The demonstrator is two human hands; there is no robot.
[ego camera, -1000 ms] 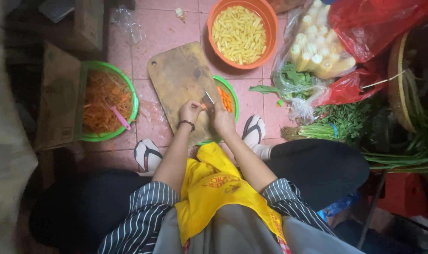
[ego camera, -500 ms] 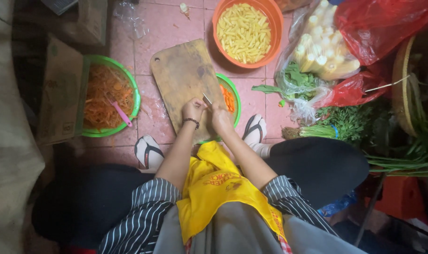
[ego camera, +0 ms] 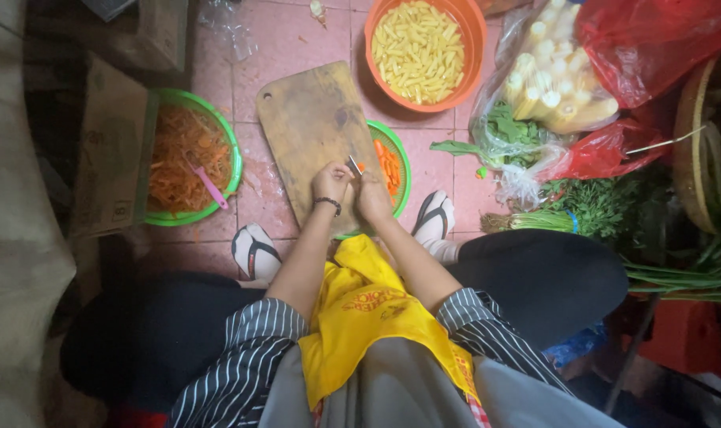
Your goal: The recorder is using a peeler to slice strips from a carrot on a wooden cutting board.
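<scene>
Both hands meet over the near end of the wooden cutting board [ego camera: 309,119] — the left hand [ego camera: 329,181] curled shut, contents hidden, the right hand [ego camera: 371,194] gripping a knife [ego camera: 353,166] whose blade points away, toward the carrot pieces [ego camera: 387,164] just right.

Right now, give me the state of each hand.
Left hand: closed over the cutting board; its contents cannot be told.
Right hand: closed on a knife.

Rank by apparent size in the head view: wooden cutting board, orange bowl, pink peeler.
1. Wooden cutting board and orange bowl: look about alike, so unranked.
2. Pink peeler: clearly smallest, lying in the green bowl.
</scene>
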